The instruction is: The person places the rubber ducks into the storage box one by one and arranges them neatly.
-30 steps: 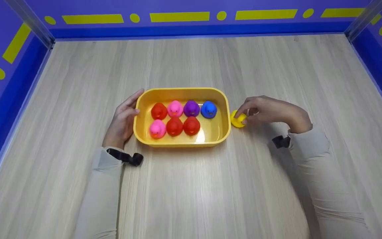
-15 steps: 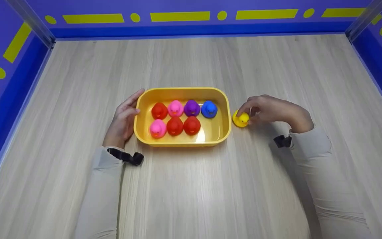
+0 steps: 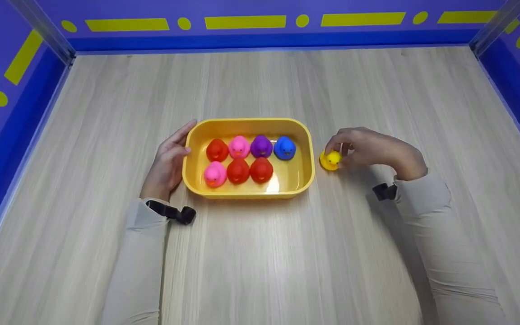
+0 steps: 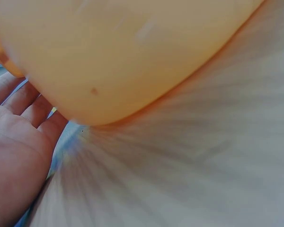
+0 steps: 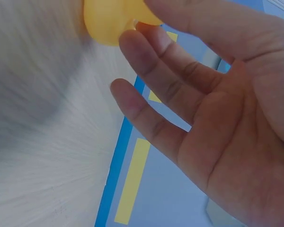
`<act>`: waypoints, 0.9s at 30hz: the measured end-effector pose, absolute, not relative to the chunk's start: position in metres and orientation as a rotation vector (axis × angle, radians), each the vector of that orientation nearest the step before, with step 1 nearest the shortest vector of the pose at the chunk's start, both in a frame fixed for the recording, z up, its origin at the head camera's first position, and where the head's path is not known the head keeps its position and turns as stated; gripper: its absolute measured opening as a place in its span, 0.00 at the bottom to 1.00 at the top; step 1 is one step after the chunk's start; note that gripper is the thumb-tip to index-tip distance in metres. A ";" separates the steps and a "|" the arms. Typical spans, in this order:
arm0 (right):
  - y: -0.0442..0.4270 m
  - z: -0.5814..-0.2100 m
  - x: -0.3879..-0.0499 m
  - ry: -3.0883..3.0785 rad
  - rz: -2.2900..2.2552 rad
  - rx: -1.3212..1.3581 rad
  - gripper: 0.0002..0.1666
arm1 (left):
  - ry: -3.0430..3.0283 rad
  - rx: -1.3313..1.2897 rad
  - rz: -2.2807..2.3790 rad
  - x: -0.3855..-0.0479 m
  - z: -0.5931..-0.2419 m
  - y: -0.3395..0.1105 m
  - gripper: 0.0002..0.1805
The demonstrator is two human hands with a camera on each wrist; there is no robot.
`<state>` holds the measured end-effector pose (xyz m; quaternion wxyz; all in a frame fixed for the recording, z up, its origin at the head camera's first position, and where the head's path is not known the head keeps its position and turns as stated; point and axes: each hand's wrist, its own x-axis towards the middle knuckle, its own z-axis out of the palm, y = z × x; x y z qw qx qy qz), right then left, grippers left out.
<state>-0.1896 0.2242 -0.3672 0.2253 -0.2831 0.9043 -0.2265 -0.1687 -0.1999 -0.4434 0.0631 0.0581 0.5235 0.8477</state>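
Note:
A yellow plastic tub [image 3: 247,195] sits on the table, holding several rubber ducks. My left hand [image 3: 165,162] grips its left end, thumb at the rim and fingers along the outside; the left wrist view shows the palm beside the tub's wall. To the right of the tub, my right hand [image 3: 364,149] pinches a yellow rubber duck [image 3: 331,160] between thumb and fingers. In the right wrist view, the little finger stands away from that duck. Inside the tub, a red duck [image 3: 217,150], a pink duck [image 3: 239,147], a purple duck [image 3: 261,146] and a blue duck [image 3: 285,148] form the back row.
The front row in the tub has a pink duck [image 3: 215,174] and two red ducks, with bare floor at its right end. A wood-grain table [image 3: 260,262] spreads around, bounded by blue walls [image 3: 260,41] at the back and sides.
The yellow duck has shifted slightly right, away from the tub, and tipped so its face shows more. My right hand has moved slightly with it; the left hand and tub stay put.

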 end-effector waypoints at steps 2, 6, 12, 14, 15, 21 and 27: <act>0.225 -0.367 -0.190 2.506 -0.629 -0.777 0.18 | 1.583 0.176 2.557 -0.169 -0.443 -0.200 0.35; 0.226 -0.367 -0.190 2.524 -0.647 -0.783 0.17 | 1.559 0.165 2.552 -0.169 -0.442 -0.200 0.35; 0.226 -0.366 -0.190 2.538 -0.655 -0.807 0.15 | 1.557 0.157 2.543 -0.169 -0.441 -0.200 0.36; 0.226 -0.364 -0.190 2.537 -0.659 -0.798 0.15 | 1.562 0.159 2.541 -0.168 -0.441 -0.200 0.36; 0.226 -0.364 -0.190 2.538 -0.660 -0.793 0.15 | 1.564 0.161 2.540 -0.168 -0.441 -0.199 0.36; 0.226 -0.361 -0.190 2.537 -0.675 -0.771 0.16 | 1.555 0.162 2.543 -0.169 -0.441 -0.199 0.36; 0.226 -0.358 -0.191 2.530 -0.682 -0.821 0.18 | 1.554 0.169 2.537 -0.169 -0.441 -0.199 0.36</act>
